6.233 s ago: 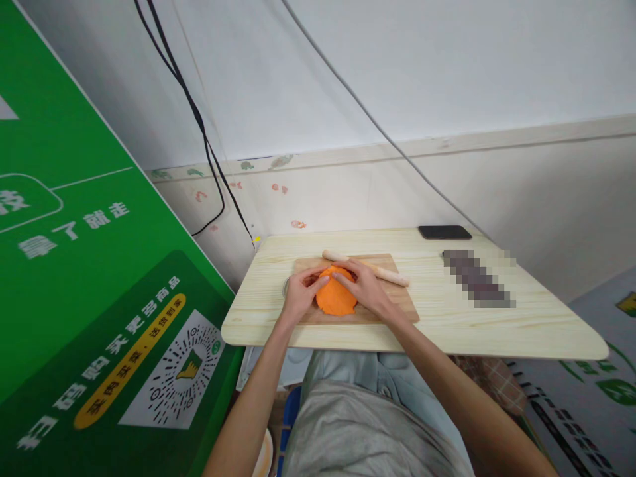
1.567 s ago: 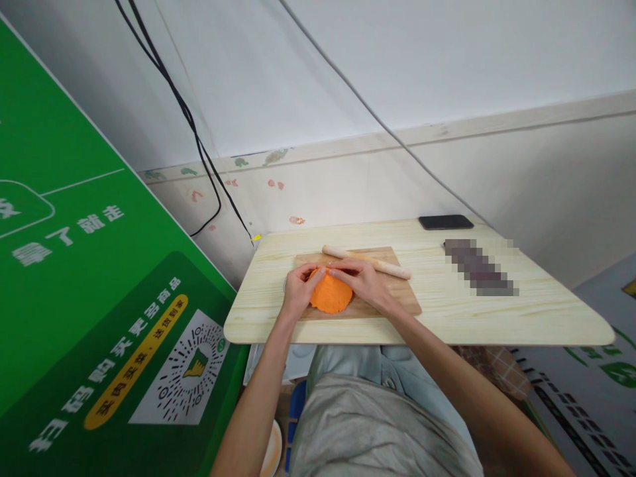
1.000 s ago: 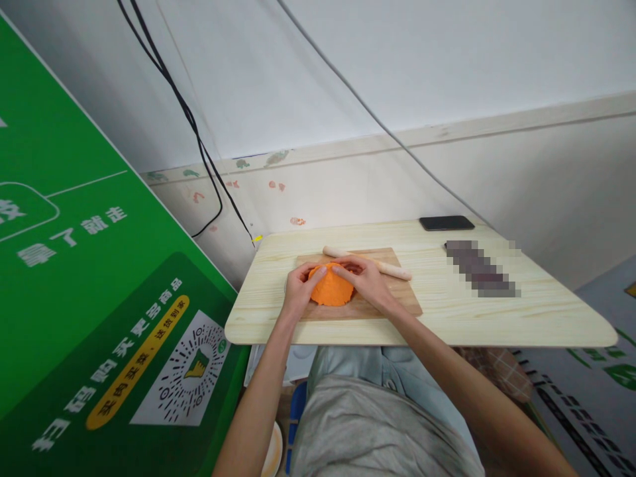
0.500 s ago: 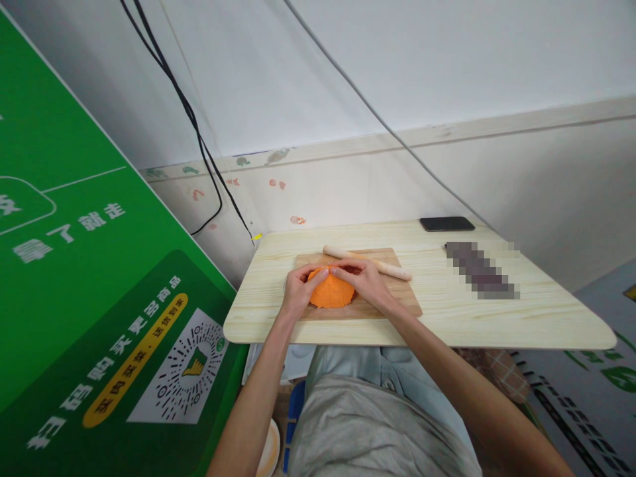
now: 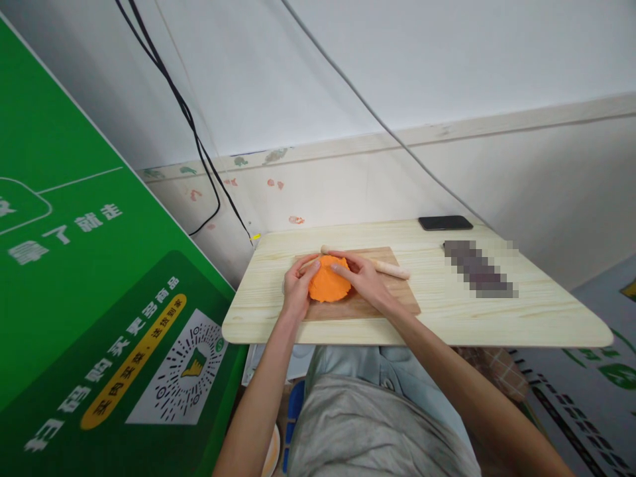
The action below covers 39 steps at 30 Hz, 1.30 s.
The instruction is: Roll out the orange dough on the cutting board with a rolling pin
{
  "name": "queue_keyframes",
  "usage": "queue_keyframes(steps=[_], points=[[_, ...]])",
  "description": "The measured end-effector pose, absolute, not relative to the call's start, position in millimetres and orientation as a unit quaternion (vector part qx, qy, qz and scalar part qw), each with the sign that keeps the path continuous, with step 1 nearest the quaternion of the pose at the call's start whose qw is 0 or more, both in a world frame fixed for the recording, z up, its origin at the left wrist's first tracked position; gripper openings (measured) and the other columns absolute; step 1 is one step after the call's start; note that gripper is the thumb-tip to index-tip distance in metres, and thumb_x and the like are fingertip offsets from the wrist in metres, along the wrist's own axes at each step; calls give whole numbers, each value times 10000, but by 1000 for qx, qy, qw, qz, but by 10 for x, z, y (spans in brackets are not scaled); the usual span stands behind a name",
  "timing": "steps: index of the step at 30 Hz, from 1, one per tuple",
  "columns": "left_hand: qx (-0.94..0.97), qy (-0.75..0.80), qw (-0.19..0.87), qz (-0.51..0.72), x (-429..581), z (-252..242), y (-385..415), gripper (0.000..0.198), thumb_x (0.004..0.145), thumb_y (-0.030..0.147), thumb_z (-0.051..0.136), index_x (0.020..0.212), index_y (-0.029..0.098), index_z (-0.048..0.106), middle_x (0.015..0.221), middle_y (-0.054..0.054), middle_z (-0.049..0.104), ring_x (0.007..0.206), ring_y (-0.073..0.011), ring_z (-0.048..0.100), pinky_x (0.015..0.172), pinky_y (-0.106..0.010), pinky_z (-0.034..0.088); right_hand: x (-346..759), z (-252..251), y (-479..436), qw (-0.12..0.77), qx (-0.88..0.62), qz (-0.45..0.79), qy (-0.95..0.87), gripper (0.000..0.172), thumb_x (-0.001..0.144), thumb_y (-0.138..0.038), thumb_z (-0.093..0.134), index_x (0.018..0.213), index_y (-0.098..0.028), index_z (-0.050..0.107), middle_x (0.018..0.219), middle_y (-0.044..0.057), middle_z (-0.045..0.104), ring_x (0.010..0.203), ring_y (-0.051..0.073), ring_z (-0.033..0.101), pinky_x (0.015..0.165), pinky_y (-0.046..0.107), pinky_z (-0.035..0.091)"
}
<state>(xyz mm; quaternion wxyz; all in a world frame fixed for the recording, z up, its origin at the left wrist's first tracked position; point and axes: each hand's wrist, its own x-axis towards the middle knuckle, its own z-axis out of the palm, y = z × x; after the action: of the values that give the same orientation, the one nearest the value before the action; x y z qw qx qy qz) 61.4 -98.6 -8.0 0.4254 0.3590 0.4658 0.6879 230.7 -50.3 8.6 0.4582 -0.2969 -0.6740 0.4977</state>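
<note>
A flat, roughly round orange sheet of dough [image 5: 328, 281] with a ragged edge is held between both hands over a wooden board [image 5: 370, 306]. At its left edge, my left hand [image 5: 299, 281] grips it with the thumb on top. My right hand [image 5: 362, 273] pinches the upper right edge, its thumb lying on the orange surface and its fingers reaching behind. A pale wooden rolling pin [image 5: 392, 269] lies slanted across the back of the board, partly hidden behind the right hand.
The board rests on a light wood-grain table [image 5: 477, 318]. At the back right lies a black phone [image 5: 445, 223], with a blurred-out dark object [image 5: 479, 268] in front of it. A green printed panel [image 5: 99, 278] stands on the left. Cables [image 5: 189, 119] run along the wall behind.
The orange dough has tilted and risen slightly toward the back. My hands have spread from its top edge, the left down its left side, the right to its upper right.
</note>
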Motion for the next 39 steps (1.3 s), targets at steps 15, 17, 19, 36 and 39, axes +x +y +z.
queue_keyframes(steps=[15, 17, 19, 36, 39], points=[[393, 482, 402, 673, 627, -150, -977, 463, 686, 564, 943, 877, 155, 840, 875, -78, 814, 769, -205, 718, 727, -314, 550, 2345, 62, -533, 427, -326, 492, -685, 313, 978, -489, 712, 1100, -236, 850, 1157, 97, 834, 1069, 294, 761, 983, 456, 610], [395, 476, 400, 677, 626, -142, -982, 461, 683, 560, 947, 875, 155, 837, 866, -77, 809, 764, -198, 713, 736, -311, 548, 2344, 59, -532, 426, -323, 497, -684, 311, 970, -475, 718, 1119, -233, 845, 1202, 101, 826, 1110, 297, 755, 1010, 460, 602], [388, 478, 392, 684, 625, -134, -982, 454, 677, 550, 949, 865, 154, 830, 853, -71, 802, 765, -191, 705, 741, -301, 542, 2334, 61, -536, 436, -310, 510, -674, 328, 955, -458, 735, 1185, -242, 826, 1285, 98, 802, 1172, 289, 740, 1047, 450, 588], [392, 465, 419, 674, 669, -75, -1008, 468, 630, 538, 981, 851, 171, 793, 771, -29, 765, 690, -156, 671, 652, -250, 513, 2294, 83, -538, 487, -298, 492, -657, 286, 877, -474, 813, 1002, -216, 802, 1050, 87, 826, 981, 247, 762, 948, 401, 615], [409, 461, 424, 664, 659, -77, -1005, 429, 664, 529, 964, 846, 170, 815, 783, -36, 774, 712, -158, 670, 658, -247, 508, 2305, 94, -545, 484, -301, 474, -671, 264, 884, -449, 808, 1001, -213, 818, 1062, 93, 831, 1007, 260, 763, 975, 417, 606]])
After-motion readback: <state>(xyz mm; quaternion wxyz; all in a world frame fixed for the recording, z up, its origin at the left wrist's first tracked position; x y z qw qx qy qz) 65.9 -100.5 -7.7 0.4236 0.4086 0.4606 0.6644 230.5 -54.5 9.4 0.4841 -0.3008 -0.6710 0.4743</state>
